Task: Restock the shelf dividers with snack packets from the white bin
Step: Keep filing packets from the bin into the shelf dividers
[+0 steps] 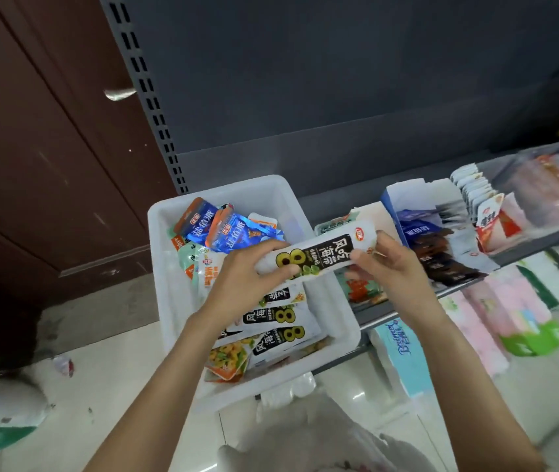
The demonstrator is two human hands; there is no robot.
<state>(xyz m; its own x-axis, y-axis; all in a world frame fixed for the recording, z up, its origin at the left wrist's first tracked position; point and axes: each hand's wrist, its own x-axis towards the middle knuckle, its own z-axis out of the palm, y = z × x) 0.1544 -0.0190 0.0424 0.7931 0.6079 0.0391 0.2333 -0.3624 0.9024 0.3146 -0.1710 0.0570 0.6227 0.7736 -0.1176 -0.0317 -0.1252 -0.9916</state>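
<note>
Grey shelving [339, 97] backs the scene, pale floor tiles [118, 386] run beneath, and a dark brown door [32, 148] stands off to the left. Now to the fingers [285, 269] of the left hand [247, 284]: they curl round the near end of a white snack packet [319, 257] with black lettering, thumb on top, grasping it firmly. At the far end, the right hand [394, 267] pinches the same packet, one of its fingertips on the upper edge. The packet hangs level between them, above the right rim of the white bin [169, 267] and short of the shelf dividers [441, 199].

Outward from there, both wrists are bent slightly inward, both forearms are bare and reach up from the bottom edge, the left over the bin, the right just beside it.

How far along? By my reading, well short of finished. The bin holds plenty: several matching white packets [281, 318] stacked near the front, blue packets [233, 233] at the back, an orange-edged one [227, 361] in the near corner. On the shelf, some compartments already carry stock, dark packets [441, 253] and a row of white ones [475, 189] standing upright. Which slot this packet is headed for, I cannot tell.
</note>
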